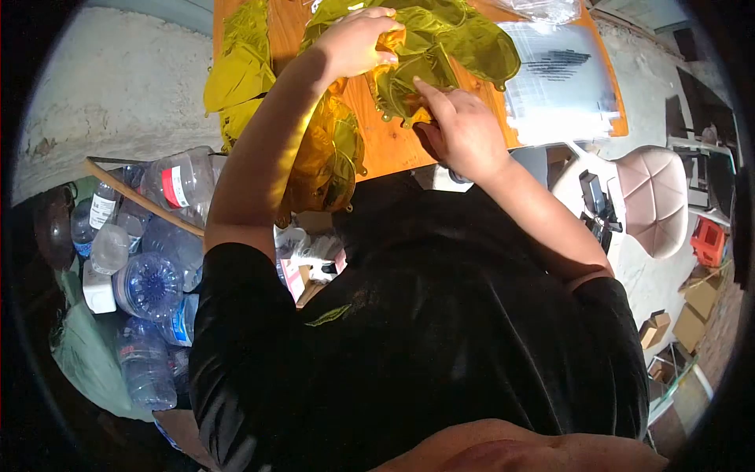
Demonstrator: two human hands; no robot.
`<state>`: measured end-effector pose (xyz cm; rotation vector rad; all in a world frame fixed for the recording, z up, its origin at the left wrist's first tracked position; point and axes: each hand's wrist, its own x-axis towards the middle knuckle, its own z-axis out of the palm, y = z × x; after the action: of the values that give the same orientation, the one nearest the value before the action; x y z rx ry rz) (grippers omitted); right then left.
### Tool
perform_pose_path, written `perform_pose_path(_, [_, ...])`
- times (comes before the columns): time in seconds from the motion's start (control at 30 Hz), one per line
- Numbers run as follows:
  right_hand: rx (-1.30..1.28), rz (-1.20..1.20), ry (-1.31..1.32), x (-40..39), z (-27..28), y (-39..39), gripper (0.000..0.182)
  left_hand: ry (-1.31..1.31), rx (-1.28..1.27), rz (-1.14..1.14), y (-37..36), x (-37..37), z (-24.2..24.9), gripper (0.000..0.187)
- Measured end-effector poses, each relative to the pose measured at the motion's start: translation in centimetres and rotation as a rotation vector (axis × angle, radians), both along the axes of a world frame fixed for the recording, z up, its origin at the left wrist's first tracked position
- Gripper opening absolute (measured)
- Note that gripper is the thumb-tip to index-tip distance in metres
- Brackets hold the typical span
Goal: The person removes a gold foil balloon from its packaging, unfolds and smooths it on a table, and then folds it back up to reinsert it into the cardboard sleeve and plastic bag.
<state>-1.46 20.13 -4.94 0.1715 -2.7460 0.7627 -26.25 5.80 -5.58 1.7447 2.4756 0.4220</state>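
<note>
Flat, shiny gold foil balloons (476, 49) with small edge tabs lie overlapping on a wooden table. My left hand (358, 45) is closed over a fold of one foil balloon (417, 67), thumb and fingers on either side of it. Just to the right, my right hand (469, 134) has its index finger stretched onto the same balloon. Its thumb is lower down, and the foil's near edge runs between the two; the other fingers are curled and partly hidden. Below my left forearm, more gold foil (322, 161) hangs over the table's front edge.
The wooden table (391, 151) also bears a gold foil piece (240, 75) at left and a stack of clear plastic bags (558, 82) at right. Several plastic bottles (149, 285) are heaped at lower left. A padded chair (651, 200) and a red crate (708, 241) stand at right.
</note>
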Motion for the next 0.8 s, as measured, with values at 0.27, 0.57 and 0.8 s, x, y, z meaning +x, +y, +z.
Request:
perform_pose_path(0.27, [0.036, 0.105, 0.052, 0.1, 0.7, -0.1, 0.058, -0.003, -0.034, 0.035, -0.1, 0.1, -0.1, 0.06])
perform_pose_path(0.57, [0.031, 0.119, 0.065, 0.0, 0.3, 0.0, 0.053, -0.048, -0.085, 0.105, 0.1, 1.1, 1.0, 0.079])
perform_pose_path(0.8, [-0.037, -0.016, 0.328, -1.3, 1.8, 2.1, 0.02, -0.058, -0.075, 0.115, 0.3, 1.5, 1.2, 0.083])
